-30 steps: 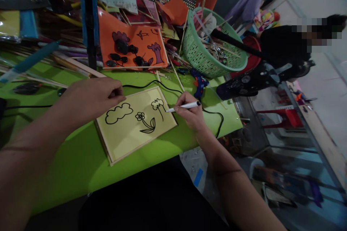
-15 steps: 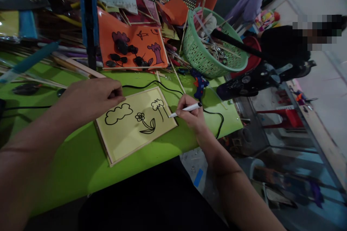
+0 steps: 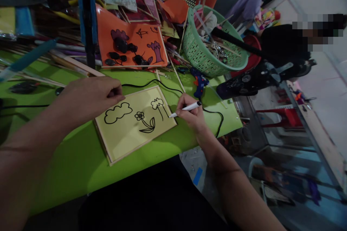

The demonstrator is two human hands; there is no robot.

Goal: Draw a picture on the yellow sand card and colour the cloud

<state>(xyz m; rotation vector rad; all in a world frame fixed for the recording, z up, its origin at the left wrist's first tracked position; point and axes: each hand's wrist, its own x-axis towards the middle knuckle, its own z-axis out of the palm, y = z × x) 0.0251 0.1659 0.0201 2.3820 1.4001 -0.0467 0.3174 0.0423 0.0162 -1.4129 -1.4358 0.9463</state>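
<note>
A white marker [image 3: 191,107] has travelled down the yellow sheet [image 3: 124,144] over the past second, its tip now lower beside the right border and the right-hand trunk line of a tree drawing [image 3: 157,104] longer than before. Compared with half a second ago, the marker and drawing look nearly unchanged. The left hand [image 3: 94,92] remains at the sheet's upper left edge.

The right hand [image 3: 191,113] has its grip clamped on the marker, thumb and fingers around the barrel, black end pointing up and to the right. The left hand's fingers curl near the thumb; whether that grip is closed cannot be told.

The sheet lies flat and tilted on a lime-green counter [image 3: 67,177], just left of the right hand's grip, edged by thin pale strips. In black outline, it carries a cloud [image 3: 118,113] below the left hand's grip, a flower [image 3: 146,124] with two leaves midway, and the tree nearest the marker, its trunk lines open at the bottom. Beyond the right hand's grip lie a blue glue gun [image 3: 200,83] and a green plastic basket [image 3: 208,57] filled with odds and ends.
</note>
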